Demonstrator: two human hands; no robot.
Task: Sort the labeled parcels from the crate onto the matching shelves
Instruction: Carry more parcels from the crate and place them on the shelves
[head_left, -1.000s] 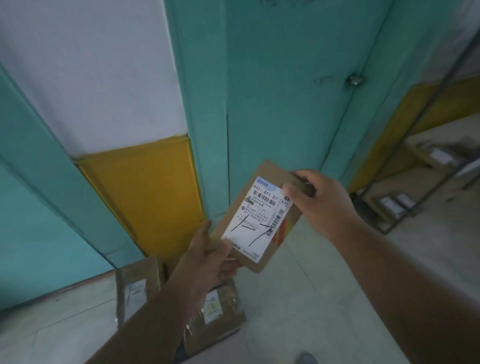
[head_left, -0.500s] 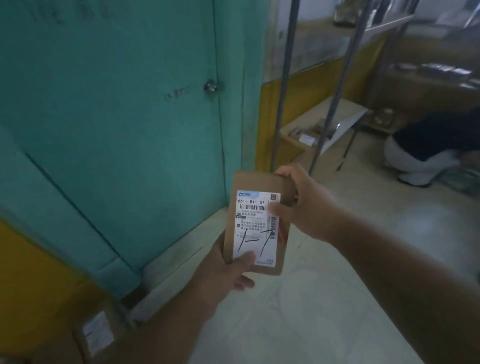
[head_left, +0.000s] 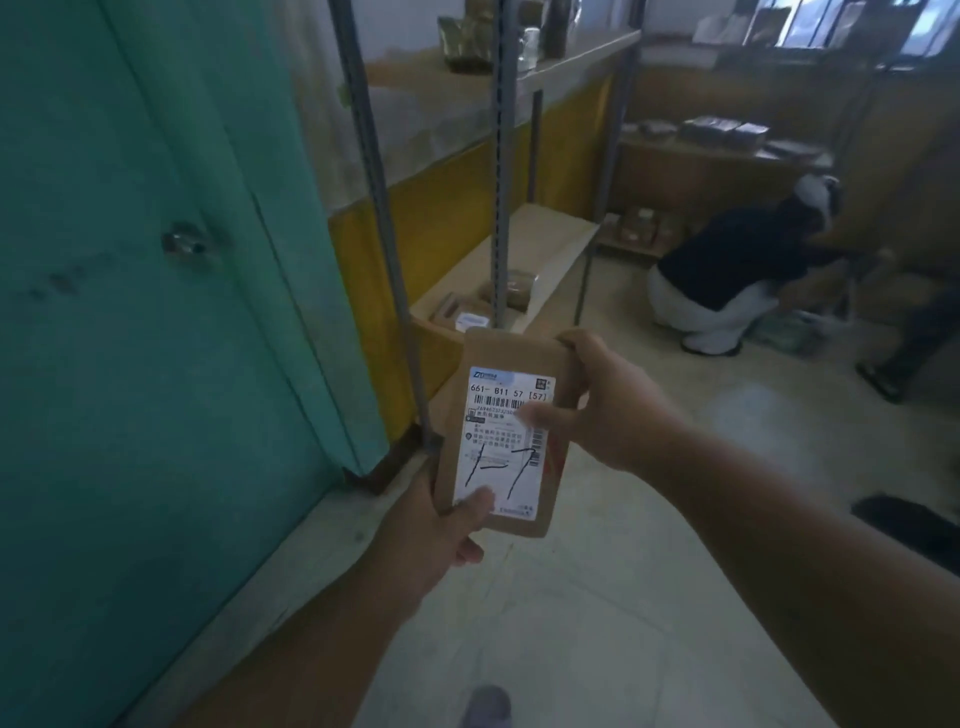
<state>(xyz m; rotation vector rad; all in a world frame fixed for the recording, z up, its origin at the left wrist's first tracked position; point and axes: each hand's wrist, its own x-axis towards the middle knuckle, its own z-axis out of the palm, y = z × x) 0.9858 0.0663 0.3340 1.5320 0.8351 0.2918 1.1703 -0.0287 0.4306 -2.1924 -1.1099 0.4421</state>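
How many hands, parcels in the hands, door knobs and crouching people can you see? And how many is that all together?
Hands: 2 (left hand, right hand, both holding the parcel)
Parcels in the hands: 1 (brown parcel)
Door knobs: 1 (door knob)
Crouching people: 1 (crouching person)
Total: 5

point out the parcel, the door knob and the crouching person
parcel (head_left: 506, 441): head view, on its white label
door knob (head_left: 183, 242): head view, on the metal knob
crouching person (head_left: 727, 265): head view, on the dark top
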